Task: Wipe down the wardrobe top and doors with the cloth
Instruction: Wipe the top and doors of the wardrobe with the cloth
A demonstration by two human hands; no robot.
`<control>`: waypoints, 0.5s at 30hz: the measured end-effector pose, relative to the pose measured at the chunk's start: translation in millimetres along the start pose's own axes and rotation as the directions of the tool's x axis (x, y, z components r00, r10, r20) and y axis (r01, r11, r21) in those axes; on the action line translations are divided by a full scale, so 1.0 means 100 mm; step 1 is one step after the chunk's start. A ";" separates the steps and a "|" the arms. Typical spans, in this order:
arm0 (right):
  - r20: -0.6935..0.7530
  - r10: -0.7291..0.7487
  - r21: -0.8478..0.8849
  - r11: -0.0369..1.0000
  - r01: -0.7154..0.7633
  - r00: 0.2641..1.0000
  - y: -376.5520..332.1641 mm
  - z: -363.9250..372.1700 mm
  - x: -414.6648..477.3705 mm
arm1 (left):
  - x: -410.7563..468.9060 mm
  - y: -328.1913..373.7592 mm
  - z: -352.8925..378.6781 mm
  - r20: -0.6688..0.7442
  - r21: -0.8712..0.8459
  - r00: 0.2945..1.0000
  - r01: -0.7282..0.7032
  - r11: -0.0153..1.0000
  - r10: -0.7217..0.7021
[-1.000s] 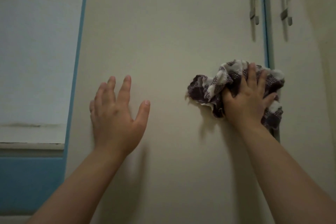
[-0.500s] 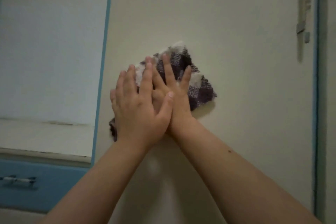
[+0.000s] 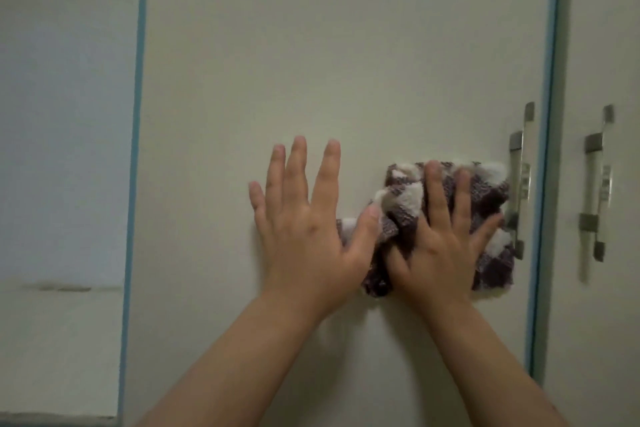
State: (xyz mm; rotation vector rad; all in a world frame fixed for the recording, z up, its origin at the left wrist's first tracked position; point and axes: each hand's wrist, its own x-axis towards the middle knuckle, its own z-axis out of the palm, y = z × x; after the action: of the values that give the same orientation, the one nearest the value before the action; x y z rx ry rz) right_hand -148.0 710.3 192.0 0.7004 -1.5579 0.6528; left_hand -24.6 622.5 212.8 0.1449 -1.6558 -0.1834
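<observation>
Cream, smooth door [image 3: 346, 45] fills the view. Flat on it lies the left hand [image 3: 304, 225], fingers straight and spread, holding nothing, thumb touching the cloth [image 3: 491, 192]. The right hand [image 3: 443, 246] presses that bunched, fluffy brown-and-white checked cloth to the door with straight fingers. Just right of those fingers stands a flat metal handle [image 3: 521, 184]; beyond a blue strip [image 3: 551, 80], a second handle [image 3: 597, 184].

Both bare forearms reach up, the left from 7 o'clock, the right from 5 o'clock. The left hand [image 3: 304, 229] is flat, fingers straight and spread toward 12 o'clock, thumb toward 1 o'clock. The right hand [image 3: 440, 246], just beside it at 3 o'clock, lies flat too, fingers splayed
</observation>
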 end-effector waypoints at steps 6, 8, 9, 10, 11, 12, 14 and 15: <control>-0.022 0.173 0.154 0.974 -0.168 0.985 -0.01 -0.04 0.25 | 0.45 0.24 -0.07 0.075 -0.026 0.997 -0.014 1.000 0.016; -0.017 0.133 0.152 0.980 -0.129 0.991 -0.24 -0.01 0.37 | 0.58 0.30 -0.12 0.118 -0.036 0.993 -0.004 0.999 0.008; 0.000 0.064 0.149 0.987 -0.063 0.998 -0.34 0.01 0.42 | 0.64 0.33 -0.14 0.144 -0.049 0.990 0.012 0.999 -0.005; 0.032 0.005 0.173 0.985 -0.010 0.999 -0.44 0.00 0.49 | 0.69 0.36 -0.16 0.159 -0.061 0.987 0.030 0.998 -0.020; 0.084 -0.015 0.223 0.975 -0.004 0.996 -0.55 -0.05 0.61 | 0.76 0.39 -0.19 0.163 -0.068 0.986 0.044 0.997 -0.033; 0.112 -0.044 0.251 0.968 0.015 0.993 -0.61 -0.08 0.68 | 0.81 0.41 -0.21 0.162 -0.072 0.986 0.053 0.996 -0.041; 0.139 -0.103 0.274 0.960 0.062 0.985 -0.68 -0.17 0.76 | 0.91 0.45 -0.27 0.169 -0.088 0.984 0.071 0.994 -0.056; 0.171 -0.174 0.254 0.959 0.127 0.970 -0.70 -0.20 0.78 | 0.98 0.47 -0.30 0.169 -0.102 0.984 0.076 0.992 -0.058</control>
State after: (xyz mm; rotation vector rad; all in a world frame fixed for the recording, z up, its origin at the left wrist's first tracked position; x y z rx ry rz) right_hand -87.6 674.7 272.0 1.0829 -1.5961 0.6829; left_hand -3.0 647.6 320.9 0.1054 -1.8036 -0.3432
